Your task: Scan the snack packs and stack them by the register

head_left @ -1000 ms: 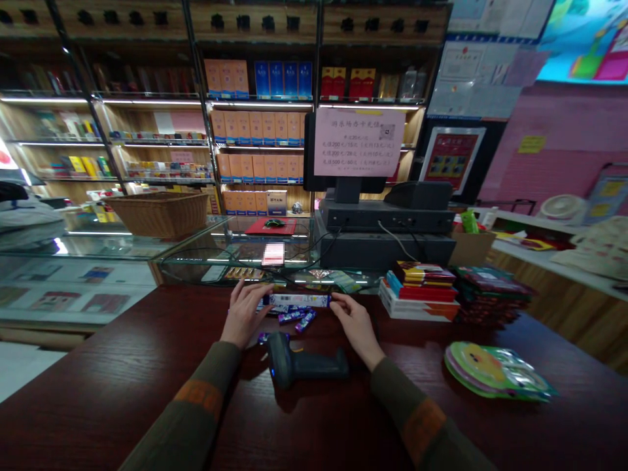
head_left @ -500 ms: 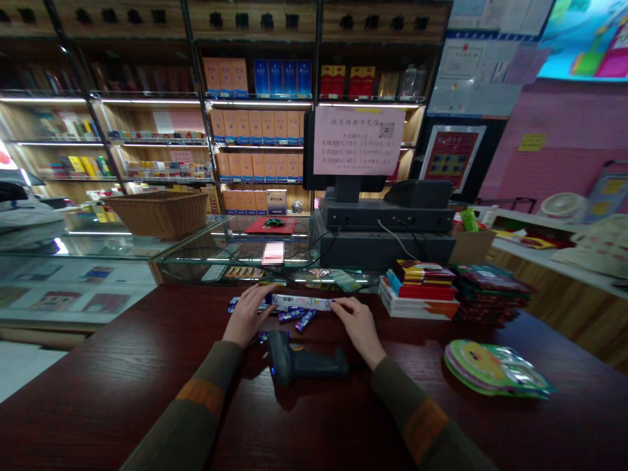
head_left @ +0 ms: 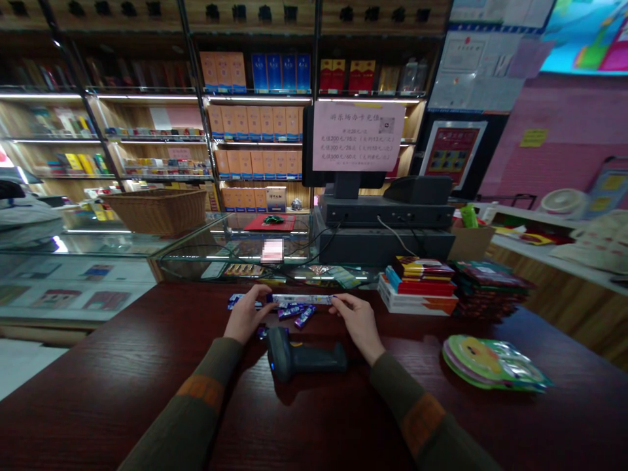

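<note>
left hand (head_left: 244,316) and right hand (head_left: 362,324) hold one packet (head_left: 301,299) near one scanner (head_left: 307,359)

At 7 o'clock, a long, dark olive sleeve (head_left: 169,428) reaches the wrist of the bare left hand (head_left: 244,317). At 5 o'clock, a matching sleeve (head_left: 395,379) meets the bare right hand (head_left: 360,324); 1 wide burnt-orange band (head_left: 200,390) with faint darker marks rings each forearm.

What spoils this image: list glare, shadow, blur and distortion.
Head view: light strips burn white and glare spots the glass counter; head view: the scanner casts a soft shadow on the tabletop; head view: print on the long packet is too soft to read; head view: shelf uprights at left slant, probably wide-angle distortion.
</note>
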A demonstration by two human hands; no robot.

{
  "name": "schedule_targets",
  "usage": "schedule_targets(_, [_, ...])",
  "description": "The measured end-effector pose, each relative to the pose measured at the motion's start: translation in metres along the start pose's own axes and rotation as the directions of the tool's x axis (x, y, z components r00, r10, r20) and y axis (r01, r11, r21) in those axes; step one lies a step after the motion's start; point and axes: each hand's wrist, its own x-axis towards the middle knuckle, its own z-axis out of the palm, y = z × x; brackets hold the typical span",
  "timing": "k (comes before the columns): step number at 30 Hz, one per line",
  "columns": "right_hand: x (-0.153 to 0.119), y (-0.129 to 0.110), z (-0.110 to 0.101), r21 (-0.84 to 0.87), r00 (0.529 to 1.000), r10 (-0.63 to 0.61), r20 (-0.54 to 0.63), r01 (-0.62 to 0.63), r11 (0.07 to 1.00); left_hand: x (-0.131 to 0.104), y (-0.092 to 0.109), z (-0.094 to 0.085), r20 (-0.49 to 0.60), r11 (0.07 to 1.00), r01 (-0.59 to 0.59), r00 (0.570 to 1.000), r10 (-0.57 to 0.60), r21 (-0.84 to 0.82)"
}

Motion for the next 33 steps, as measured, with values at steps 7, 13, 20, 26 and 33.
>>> schedule_targets(7, [0.004, 0.006, -0.005, 0.014, 0.999, 0.021, -0.031, -0.021, 1.000, 0.001, 0.002, -0.002, 0.053, 0.995, 0.025, 0.998, -0.020, -0.095])
schedule_targets(13, [0.003, 0.004, -0.004, 0.079, 0.998, 0.037, -0.050, -0.033, 0.996, 0.004, 0.005, -0.004, -0.002, 0.994, -0.078, 0.997, 0.078, -0.082])
schedule_targets(20, [-0.004, -0.014, -0.013, 0.127, 0.999, 0.037, -0.040, -0.032, 0.991, 0.010, 0.012, -0.007, -0.076, 0.993, -0.093, 0.993, 0.088, -0.073])
schedule_targets(26, [0.002, -0.004, -0.022, 0.181, 0.997, 0.036, -0.073, -0.022, 0.983, 0.015, 0.019, -0.007, 0.039, 0.986, -0.070, 0.996, 0.077, -0.153])
schedule_targets(33, [0.007, -0.009, -0.044, 0.192, 0.997, -0.001, -0.081, 0.016, 0.981, 0.037, 0.040, -0.010, 0.135, 0.976, -0.035, 0.989, 0.065, -0.213])
